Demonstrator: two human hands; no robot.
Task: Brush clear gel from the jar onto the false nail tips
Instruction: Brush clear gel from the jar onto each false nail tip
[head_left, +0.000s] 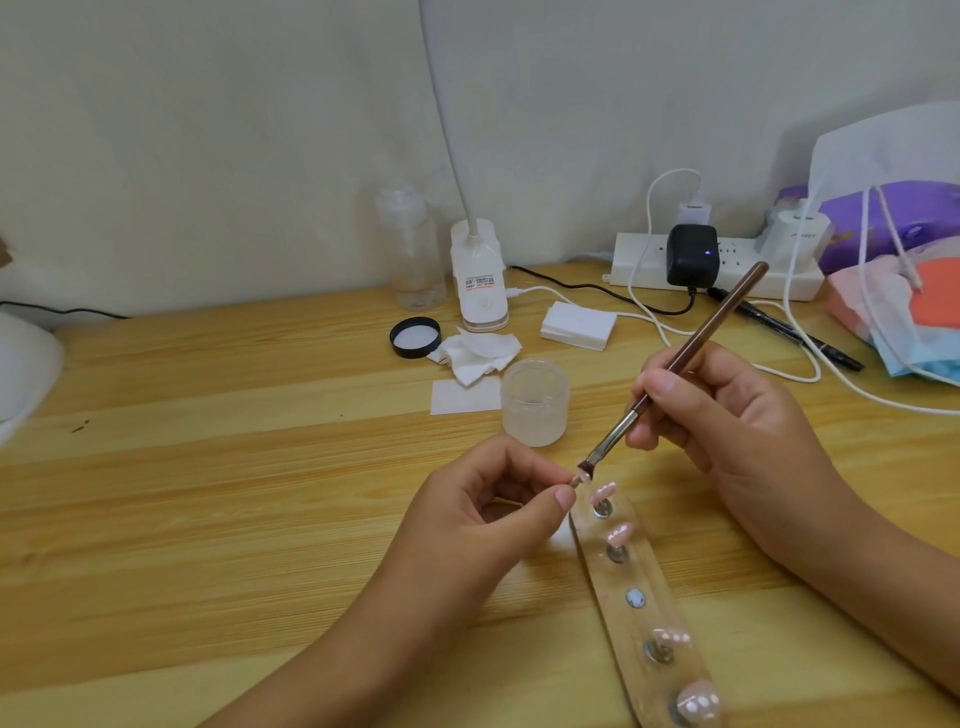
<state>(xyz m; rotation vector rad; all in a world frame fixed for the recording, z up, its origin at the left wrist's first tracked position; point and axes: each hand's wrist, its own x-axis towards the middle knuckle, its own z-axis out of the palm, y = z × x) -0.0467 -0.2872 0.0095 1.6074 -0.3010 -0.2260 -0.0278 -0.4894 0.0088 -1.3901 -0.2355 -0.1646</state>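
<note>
Now, at lower center, our left hand (483, 519) pinches 1 false nail tip (582, 477); our right hand (737, 415) grips the brush (701, 335). We should stroke lightly, the open jar (535, 405) just above.

No legible text. Lamp base (485, 312), well beyond the left fingers (522, 458): red-and-black printed label (479, 283), too blurred to read. White charger (795, 247), far past the right fingers (660, 387): faint grey lettering (803, 235), unreadable.
</note>
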